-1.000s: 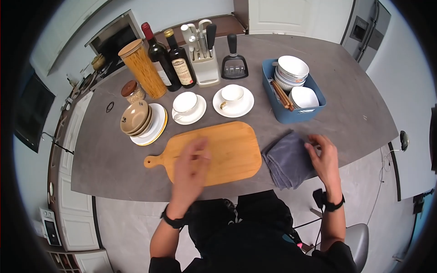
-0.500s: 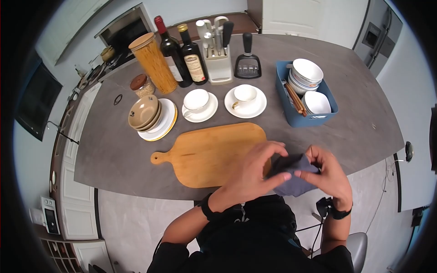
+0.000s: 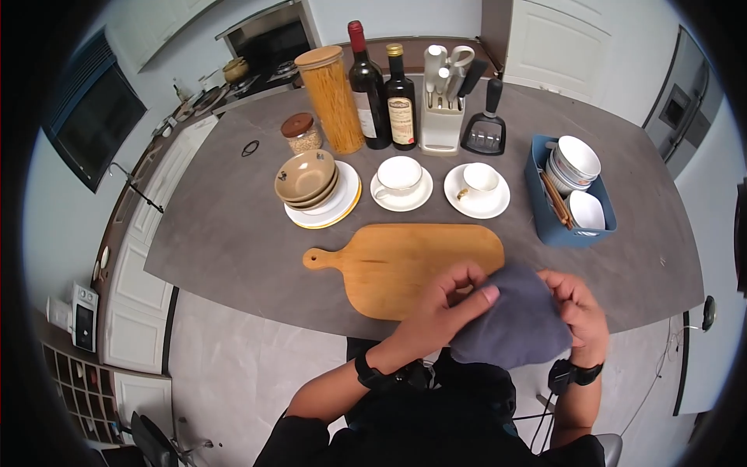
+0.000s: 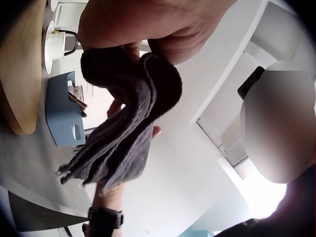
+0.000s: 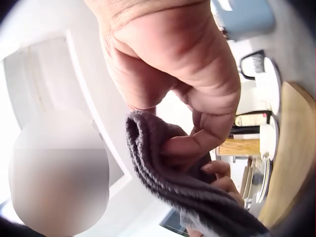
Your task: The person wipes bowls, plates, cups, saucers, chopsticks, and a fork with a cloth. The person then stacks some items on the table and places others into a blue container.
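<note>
Handling the folded grey cloth [image 3: 517,323] well means pinching both sides evenly so its layers stay aligned. The left hand [image 3: 443,310] and right hand [image 3: 580,310] grip it with curled fingers at the counter's [image 3: 226,226] near edge; its folds hide several fingertips.

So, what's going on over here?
A person is holding a folded purple-grey fabric cloth, with the left grip on one side and the right grip on the other. The cloth is lifted off the grey tabletop, near the right end of a tan, paddle-shaped wooden cutting board. Beyond the board, two white round cups stand on white round saucers, and a blue rectangular basket holds white bowls.
</note>
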Tool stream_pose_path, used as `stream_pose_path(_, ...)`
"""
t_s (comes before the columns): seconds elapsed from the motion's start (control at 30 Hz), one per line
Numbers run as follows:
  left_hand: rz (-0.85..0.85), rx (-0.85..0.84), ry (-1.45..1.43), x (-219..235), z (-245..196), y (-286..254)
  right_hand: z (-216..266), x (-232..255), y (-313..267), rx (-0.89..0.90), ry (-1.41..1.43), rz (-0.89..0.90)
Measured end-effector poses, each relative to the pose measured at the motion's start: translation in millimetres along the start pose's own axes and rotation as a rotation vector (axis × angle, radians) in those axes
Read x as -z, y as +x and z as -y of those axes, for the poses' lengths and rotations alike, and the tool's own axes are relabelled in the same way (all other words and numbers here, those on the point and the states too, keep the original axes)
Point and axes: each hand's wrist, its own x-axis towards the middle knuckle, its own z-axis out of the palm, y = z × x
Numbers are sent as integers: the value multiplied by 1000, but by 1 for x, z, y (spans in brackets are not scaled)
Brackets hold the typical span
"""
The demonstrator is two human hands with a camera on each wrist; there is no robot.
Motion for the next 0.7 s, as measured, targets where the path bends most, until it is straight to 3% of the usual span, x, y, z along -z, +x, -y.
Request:
stream_pose_path(0.07, -46, -44, -74, 5, 8, 5, -47, 25, -4, -38, 27, -17)
stream_pose_path(0.17, -186, -18, -288, 3, 5, 9, -93, -1, 6, 120, 543, -145)
stream_pose_path(0.2, -176, -20, -296, 1, 6, 10, -99, -15, 15, 116, 548, -142)
stream_pose_path(0.27, -163, -10, -298, 0, 8, 11, -108, -31, 27, 308, 624, -131)
stream_pose_path(0.37, -39, 36, -235, 15, 12, 22, -105, -23, 25, 196, 531, -297)
stream_pose_path(0.43, -37, -139, 240, 38, 1, 40, -101, -11, 24, 228, 476, -376)
stream_pose_path(0.5, -304, -409, 906, 64, -8, 68, -100, -4, 19, 259, 416, -454)
stream_pose_path(0.57, -447, -639, 1510, 105, -9, 96, -102, 1, 12, 360, 10, -662)
stream_pose_path(0.67, -502, -660, 1761, 142, 1, 123, -101, 7, -3, 357, -208, -702)
stream_pose_path(0.7, -415, -455, 1836, 151, 1, 127, -99, 7, -5, 363, -207, -709)
